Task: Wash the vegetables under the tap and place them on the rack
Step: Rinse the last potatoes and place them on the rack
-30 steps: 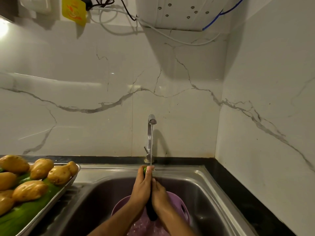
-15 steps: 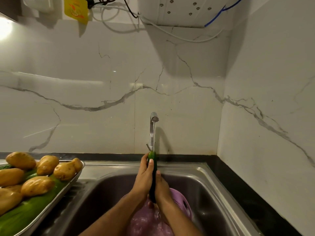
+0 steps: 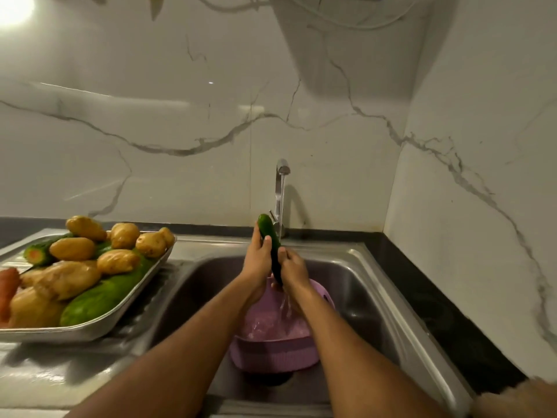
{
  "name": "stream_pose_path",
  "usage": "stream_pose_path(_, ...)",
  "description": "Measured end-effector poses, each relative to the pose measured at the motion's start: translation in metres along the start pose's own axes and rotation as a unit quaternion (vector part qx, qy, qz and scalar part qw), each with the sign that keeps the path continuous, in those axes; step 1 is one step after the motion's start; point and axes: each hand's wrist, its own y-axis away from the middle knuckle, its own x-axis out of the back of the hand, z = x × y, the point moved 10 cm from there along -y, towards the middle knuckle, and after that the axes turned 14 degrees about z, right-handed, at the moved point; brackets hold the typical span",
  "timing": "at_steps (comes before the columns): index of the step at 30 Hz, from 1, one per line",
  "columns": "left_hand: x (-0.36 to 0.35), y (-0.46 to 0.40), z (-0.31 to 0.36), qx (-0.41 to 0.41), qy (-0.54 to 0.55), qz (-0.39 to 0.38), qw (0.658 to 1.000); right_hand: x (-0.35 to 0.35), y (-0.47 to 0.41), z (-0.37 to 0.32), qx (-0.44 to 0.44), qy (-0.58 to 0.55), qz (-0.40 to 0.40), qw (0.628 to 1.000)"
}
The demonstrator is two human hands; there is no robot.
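A dark green cucumber (image 3: 269, 235) stands nearly upright over the steel sink (image 3: 355, 285), right beside the running tap (image 3: 281, 194). My left hand (image 3: 258, 260) grips its upper half, thumb across the front. My right hand (image 3: 294, 268) wraps the lower half, where water runs off into a purple plastic colander (image 3: 271, 354) sitting in the basin. On the drainboard to the left, a steel tray (image 3: 99, 322) holds several potatoes (image 3: 72, 248), large green cucumbers (image 3: 102, 292) and a carrot (image 3: 7, 283).
Marble walls close in behind and on the right. A black counter strip (image 3: 446, 312) runs along the sink's right side. The tray's corner reaches close to the basin's left edge.
Both hands have lifted the cucumber higher, so more of its green tip sticks up beside the tap. The view has tilted down and left, showing more of the tray.
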Motion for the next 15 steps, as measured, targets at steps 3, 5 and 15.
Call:
stream_pose_path(3,-0.001,0.004,0.001,0.000,-0.058,-0.001,0.998,-0.001,0.002,0.003,0.003,-0.001,-0.011,1.000)
stream_pose_path(5,0.000,0.007,-0.001,-0.001,-0.081,0.009,0.997,-0.002,0.003,0.004,-0.003,-0.016,-0.008,1.000)
stream_pose_path(15,0.005,0.007,-0.021,-0.070,-0.101,-0.031,0.992,-0.001,0.006,0.022,-0.058,-0.029,-0.004,0.998)
